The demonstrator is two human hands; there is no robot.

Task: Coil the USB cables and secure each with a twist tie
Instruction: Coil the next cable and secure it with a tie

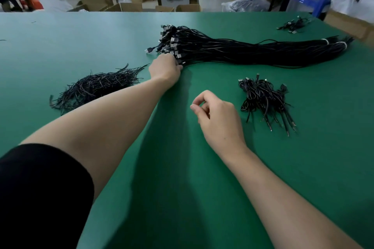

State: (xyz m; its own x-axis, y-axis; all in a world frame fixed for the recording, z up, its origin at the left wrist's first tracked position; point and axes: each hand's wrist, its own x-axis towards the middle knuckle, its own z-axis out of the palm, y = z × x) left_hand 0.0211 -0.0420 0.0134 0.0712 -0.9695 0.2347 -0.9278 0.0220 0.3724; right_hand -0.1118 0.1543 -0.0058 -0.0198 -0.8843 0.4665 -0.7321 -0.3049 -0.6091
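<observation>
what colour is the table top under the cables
Green. The table top shows best in the head view.

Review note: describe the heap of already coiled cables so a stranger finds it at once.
On the green table, a long bundle of straight black USB cables lies across the far half. Nearer than it, just right of the right hand, sits the small heap of coiled black cables. Unlike the wiry black twist ties far left, its cables are looped, plugs protruding.
</observation>
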